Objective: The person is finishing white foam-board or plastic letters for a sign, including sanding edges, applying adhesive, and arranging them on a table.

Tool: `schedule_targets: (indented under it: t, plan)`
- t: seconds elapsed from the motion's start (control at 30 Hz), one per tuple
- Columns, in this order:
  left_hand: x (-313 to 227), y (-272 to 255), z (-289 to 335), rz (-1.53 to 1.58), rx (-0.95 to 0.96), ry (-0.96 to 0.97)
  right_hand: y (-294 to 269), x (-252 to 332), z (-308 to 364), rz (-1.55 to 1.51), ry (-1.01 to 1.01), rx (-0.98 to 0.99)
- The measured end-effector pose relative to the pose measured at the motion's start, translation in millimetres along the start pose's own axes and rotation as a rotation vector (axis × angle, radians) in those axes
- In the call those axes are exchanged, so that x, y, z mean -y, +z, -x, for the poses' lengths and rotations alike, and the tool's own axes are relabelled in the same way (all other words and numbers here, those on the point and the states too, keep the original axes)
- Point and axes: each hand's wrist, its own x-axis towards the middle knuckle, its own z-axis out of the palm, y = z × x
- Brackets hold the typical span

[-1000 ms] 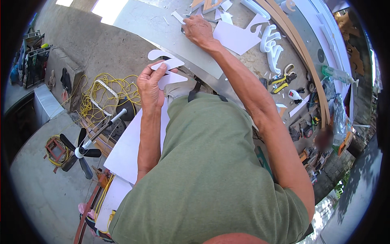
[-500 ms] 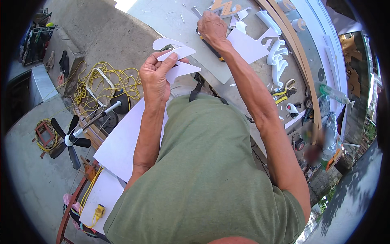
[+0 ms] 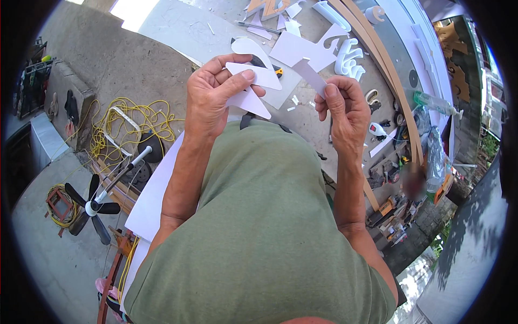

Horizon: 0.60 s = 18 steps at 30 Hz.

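My left hand (image 3: pixel 209 100) pinches a flat white cut-out piece (image 3: pixel 249 102) between thumb and fingers, above the near edge of the worktable. It has a curved lobe at the far end and pointed arms on the right. In my right hand (image 3: pixel 348 110) is a thin flat grey strip (image 3: pixel 309 77), its free end pointing away and to the left. The strip and the cut-out are apart. Partly hidden behind the cut-out lies a yellow and black utility knife (image 3: pixel 278 72). A white sheet with a notched edge (image 3: pixel 303 49) lies beyond the strip.
White raised lettering (image 3: pixel 349 60) and scissors (image 3: pixel 372 97) lie on the right of the table. A pen (image 3: pixel 258 27) and scraps are at the back. A long brown strip (image 3: pixel 391 67) curves along the right. Left are tangled yellow cord (image 3: pixel 110 127) and a black-bladed fan (image 3: pixel 92 208).
My right hand has come back from the far side of the table with the grey strip, now near the cut-out. My left hand has shifted slightly right, still holding the cut-out.
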Motion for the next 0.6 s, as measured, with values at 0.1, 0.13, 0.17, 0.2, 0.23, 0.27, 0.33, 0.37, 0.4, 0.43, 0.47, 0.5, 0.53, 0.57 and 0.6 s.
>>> schedule_targets:
  t: [0.1,0.13,0.17,0.2,0.23,0.27,0.33,0.37,0.4,0.43,0.47,0.5,0.53,0.57,0.6]
  plan:
    - [2.3,2.1,-6.6,0.0,0.114,-0.076,-26.7,8.4,-2.7,-0.017,-0.057,0.03]
    - [2.0,2.4,-8.5,0.007,0.112,-0.084,-34.3,11.8,-3.8,-0.011,-0.048,0.03]
    - [0.8,2.4,-10.5,-0.066,0.18,-0.122,-40.7,15.3,-4.4,0.038,-0.023,0.078]
    - [-0.1,2.3,-12.0,-0.137,0.247,-0.159,-45.1,18.9,-4.6,0.086,0.003,0.128]
    - [-0.8,1.8,-12.7,-0.13,0.244,-0.167,-47.5,22.2,-4.4,0.134,0.004,0.14]
    - [-2.1,1.3,-14.7,-0.171,0.306,-0.19,-50.0,23.9,-6.2,0.138,0.011,0.141]
    - [-3.6,3.0,-17.2,-0.205,0.365,-0.218,-55.0,24.7,-11.6,0.316,-0.118,0.259]
    - [-5.2,4.1,-17.9,-0.228,0.376,-0.232,-56.7,24.7,-14.5,0.317,-0.111,0.264]
    - [-4.9,4.5,-18.1,-0.251,0.388,-0.246,-58.3,24.3,-17.4,0.348,-0.147,0.301]
    - [-2.5,4.4,-18.0,-0.247,0.384,-0.25,-59.1,24.9,-18.5,0.378,-0.183,0.338]
    - [0.6,3.9,-18.3,-0.246,0.391,-0.24,-58.5,26.0,-19.3,0.378,-0.179,0.344]
    - [3.2,3.5,-18.7,-0.246,0.399,-0.23,-57.5,27.6,-20.1,0.397,-0.18,0.356]
    - [5.0,3.1,-19.2,-0.243,0.394,-0.232,-56.7,28.7,-20.8,0.417,-0.182,0.368]
    - [6.5,2.8,-19.3,-0.246,0.412,-0.238,-56.4,29.4,-21.7,0.417,-0.179,0.373]
    - [7.8,2.4,-19.2,-0.25,0.429,-0.243,-56.2,29.9,-22.8,0.437,-0.169,0.398]
